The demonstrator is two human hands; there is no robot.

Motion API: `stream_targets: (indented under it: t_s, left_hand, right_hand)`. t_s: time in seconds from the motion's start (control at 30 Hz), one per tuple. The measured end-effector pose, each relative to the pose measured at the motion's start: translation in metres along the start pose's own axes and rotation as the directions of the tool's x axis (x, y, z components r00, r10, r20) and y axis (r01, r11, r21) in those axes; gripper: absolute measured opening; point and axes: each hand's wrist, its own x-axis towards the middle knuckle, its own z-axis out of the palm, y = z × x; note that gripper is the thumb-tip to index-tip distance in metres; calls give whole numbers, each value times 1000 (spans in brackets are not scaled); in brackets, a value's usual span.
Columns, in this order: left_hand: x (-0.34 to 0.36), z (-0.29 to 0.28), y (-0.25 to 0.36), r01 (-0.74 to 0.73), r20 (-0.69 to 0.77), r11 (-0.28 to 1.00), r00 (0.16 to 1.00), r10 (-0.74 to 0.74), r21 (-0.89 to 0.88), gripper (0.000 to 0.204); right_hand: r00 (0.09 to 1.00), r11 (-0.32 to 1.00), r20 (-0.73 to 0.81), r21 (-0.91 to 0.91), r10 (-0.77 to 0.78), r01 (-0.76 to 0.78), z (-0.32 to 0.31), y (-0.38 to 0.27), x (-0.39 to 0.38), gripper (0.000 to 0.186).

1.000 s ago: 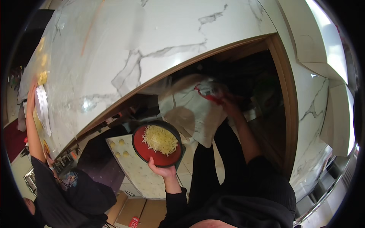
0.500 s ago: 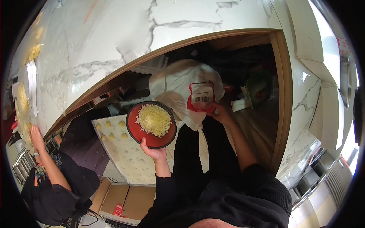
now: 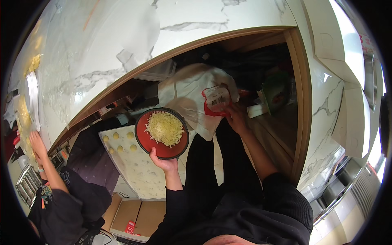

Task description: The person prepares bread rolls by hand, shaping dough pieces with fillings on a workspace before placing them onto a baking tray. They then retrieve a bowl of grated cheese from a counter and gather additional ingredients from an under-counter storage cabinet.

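My left hand (image 3: 165,161) grips the near rim of a round bowl (image 3: 148,141), red inside with a black edge. A heap of pale yellow shredded cheese (image 3: 165,128) lies in it. To the right, my right hand (image 3: 236,116) is closed on the lower right edge of a red-and-clear plastic packet (image 3: 217,101) with a printed label. Under the packet is a large white cloth or sack (image 3: 179,87), inside the open space below the counter. What the packet contains cannot be made out.
A floured board (image 3: 141,173) with several small dough rounds lies below left, beside a cardboard box (image 3: 126,214). The marble-patterned counter (image 3: 110,45) with its wooden edge overhangs ahead. A co-worker's arm (image 3: 51,167) reaches the counter at far left. White open cartons (image 3: 353,118) stand right.
The packet in my right hand has tilted and shifted slightly right. The bowl in my left hand stays nearly where it was. The co-worker's arm has moved a little.
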Motion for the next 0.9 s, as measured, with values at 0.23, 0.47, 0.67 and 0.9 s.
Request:
stream_targets:
  t_s: [0.23, 0.47, 0.67, 0.9]
  left_hand:
    - [0, 3, 1, -19, 10, 999, 1000, 19, 28, 55]
    - [-2, -1, 5, -15, 16, 1000, 1000, 15, -2, 55]
    - [1, -6, 2, -27, 51, 1000, 998, 28, -16, 55]
    - [4, -24, 8, -47, -54, 998, 998, 45, -37, 55]
  right_hand:
    - [981, 929, -43, -331, -190, 166, -25, -24, 34, 20]
    - [978, 939, 6, 276, 210, -204, 4, -49, 83, 21]
    - [988, 805, 72, 573, 136, -152, 82, 0, 124, 61]
    - [962, 972, 146, -66, 231, -224, 98, 0, 131, 79]
